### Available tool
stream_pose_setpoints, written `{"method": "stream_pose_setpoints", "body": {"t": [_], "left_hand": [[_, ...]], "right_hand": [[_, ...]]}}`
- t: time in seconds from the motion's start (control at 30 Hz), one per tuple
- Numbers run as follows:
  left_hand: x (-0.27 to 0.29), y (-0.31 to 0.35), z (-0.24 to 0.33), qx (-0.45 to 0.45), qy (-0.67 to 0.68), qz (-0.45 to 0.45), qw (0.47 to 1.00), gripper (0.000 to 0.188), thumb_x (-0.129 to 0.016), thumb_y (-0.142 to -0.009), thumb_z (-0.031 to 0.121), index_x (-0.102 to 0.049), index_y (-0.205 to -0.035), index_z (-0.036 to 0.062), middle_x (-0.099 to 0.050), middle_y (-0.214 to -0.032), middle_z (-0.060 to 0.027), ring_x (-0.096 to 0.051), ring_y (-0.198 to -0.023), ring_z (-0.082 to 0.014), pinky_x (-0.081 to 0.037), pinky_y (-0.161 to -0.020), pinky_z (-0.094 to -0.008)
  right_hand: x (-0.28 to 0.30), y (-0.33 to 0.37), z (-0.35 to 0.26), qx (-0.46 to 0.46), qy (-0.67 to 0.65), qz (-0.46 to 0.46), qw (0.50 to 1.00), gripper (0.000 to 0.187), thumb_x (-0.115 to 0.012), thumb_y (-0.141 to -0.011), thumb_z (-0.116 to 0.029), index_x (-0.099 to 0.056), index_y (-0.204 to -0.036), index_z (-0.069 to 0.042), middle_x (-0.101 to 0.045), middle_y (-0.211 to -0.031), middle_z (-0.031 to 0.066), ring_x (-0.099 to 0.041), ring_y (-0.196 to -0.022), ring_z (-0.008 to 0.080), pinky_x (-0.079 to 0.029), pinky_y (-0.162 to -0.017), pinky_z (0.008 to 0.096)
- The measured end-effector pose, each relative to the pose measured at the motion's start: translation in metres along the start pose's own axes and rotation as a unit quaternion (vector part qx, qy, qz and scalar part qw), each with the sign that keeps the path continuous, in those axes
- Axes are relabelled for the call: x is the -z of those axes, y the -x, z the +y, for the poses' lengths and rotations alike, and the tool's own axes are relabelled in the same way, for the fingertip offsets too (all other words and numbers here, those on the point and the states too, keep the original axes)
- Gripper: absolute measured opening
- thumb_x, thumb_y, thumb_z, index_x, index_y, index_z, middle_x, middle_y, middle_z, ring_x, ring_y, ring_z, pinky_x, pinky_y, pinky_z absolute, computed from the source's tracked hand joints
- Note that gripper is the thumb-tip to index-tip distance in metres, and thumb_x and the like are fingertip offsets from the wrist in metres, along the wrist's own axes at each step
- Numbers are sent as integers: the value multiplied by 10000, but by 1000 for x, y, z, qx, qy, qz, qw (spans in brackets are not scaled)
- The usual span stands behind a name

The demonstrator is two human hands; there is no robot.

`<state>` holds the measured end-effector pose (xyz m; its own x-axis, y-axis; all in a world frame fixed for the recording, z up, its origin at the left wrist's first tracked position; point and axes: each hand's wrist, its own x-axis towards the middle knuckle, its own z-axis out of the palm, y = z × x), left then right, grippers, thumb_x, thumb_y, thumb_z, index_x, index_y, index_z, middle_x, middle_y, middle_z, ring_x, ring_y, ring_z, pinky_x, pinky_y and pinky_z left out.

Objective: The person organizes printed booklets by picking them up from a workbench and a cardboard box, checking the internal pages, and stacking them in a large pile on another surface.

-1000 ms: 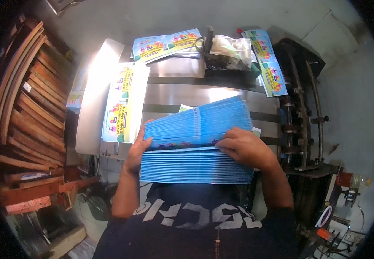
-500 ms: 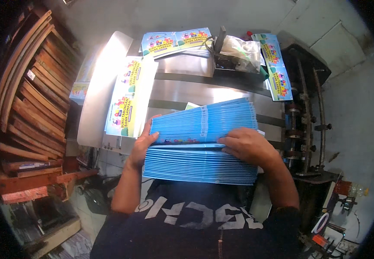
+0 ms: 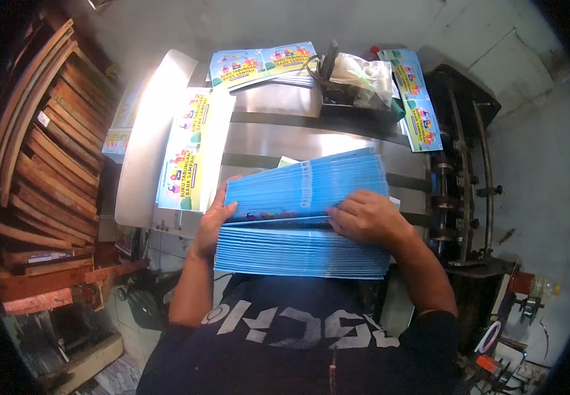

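Observation:
A thick stack of blue printed sheets (image 3: 298,253) lies close against my body, its edges fanned in thin steps. The upper portion of blue sheets (image 3: 265,191) is tilted back from the lower one, with a dark gap between them. My left hand (image 3: 214,220) holds the left end of the upper portion, thumb in front and fingers mostly hidden behind. At the gap, toward the right, my right hand (image 3: 367,217) has its fingers pinched together on a sheet's edge. Its fingertips are partly hidden.
Yellow-and-blue printed sheets (image 3: 186,158) lie at the left, beside a curved pale panel (image 3: 143,138). Another pile of printed sheets (image 3: 262,64) is at the back. A black box with a plastic bag (image 3: 364,72) stands near more sheets (image 3: 416,102). Metal machinery (image 3: 459,178) is at the right.
My right hand has shifted very slightly left and up along the sheet edges. The gap between the upper and lower portions looks a little wider. My left hand keeps its hold.

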<state>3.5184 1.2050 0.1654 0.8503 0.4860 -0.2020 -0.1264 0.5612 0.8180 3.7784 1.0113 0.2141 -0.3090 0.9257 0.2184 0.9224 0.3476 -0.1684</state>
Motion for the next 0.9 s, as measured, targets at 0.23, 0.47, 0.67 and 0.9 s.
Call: {"method": "stream_pose_setpoints", "body": {"t": [0.23, 0.47, 0.67, 0.9], "left_hand": [[-6, -2, 2, 8, 8, 28, 1000, 517, -448, -951, 153, -306, -1439, 58, -483, -1286, -164, -538, -1142, -246, -472, -968, -363], [-5, -8, -2, -10, -6, 46, 999, 506, -429, -951, 216, -325, -1417, 48, -467, -1292, -154, -552, -1097, -237, -490, -924, -338], [-3, -11, -3, 9, -24, 34, 999, 602, -444, -926, 303, -300, -1442, 28, -442, -1350, -212, -495, -1232, -312, -435, -1032, -418], [-2, -14, -2, -4, -27, 11, 1000, 573, -434, -946, 264, -297, -1444, 16, -437, -1372, -200, -481, -1248, -295, -432, -1040, -415]], "right_hand": [[17, 15, -4, -216, -19, 213, 953, 212, -693, -814, -64, -647, -1018, -30, -636, -785, 109, -629, -667, 242, -522, -597, 354], [38, 40, -52, -208, -174, -13, 962, 152, -725, -805, -95, -671, -942, -57, -646, -834, 89, -650, -739, 211, -535, -631, 336], [33, 40, -78, -176, -124, -39, 976, 149, -724, -798, -103, -670, -933, -72, -655, -862, 65, -643, -793, 216, -527, -708, 357], [28, 39, -84, -199, -73, 7, 977, 171, -640, -793, -103, -648, -961, -70, -653, -985, 79, -651, -918, 236, -531, -782, 377]]}}
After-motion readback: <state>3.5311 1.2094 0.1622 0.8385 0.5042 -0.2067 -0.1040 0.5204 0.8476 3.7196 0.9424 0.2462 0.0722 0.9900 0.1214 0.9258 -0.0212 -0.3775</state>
